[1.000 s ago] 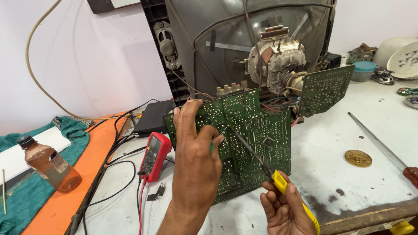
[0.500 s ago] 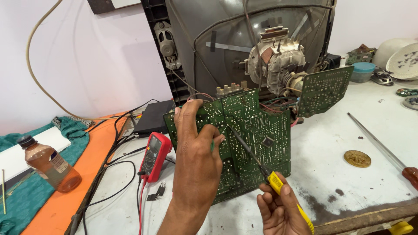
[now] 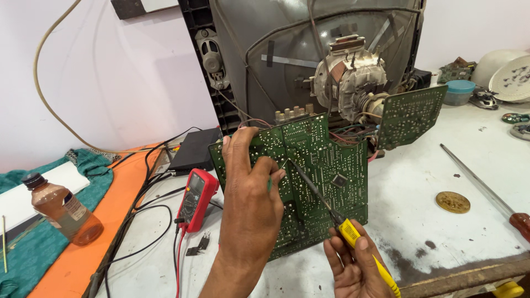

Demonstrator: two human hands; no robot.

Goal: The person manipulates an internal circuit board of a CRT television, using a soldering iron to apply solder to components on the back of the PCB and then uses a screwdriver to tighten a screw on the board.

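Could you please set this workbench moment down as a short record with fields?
Setting: white workbench with an opened tube television at the back
Left hand: grips the upper left of the green circuit board, holding it upright
Right hand: holds a yellow-handled tool, its dark tip on the board near the left fingers
Left of board: red multimeter with leads
Far left: amber bottle on teal cloth
Right side: long screwdriver, brass disc

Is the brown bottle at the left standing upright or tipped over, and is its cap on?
Tipped: the brown bottle lies slanted on the teal cloth, with its dark cap on.
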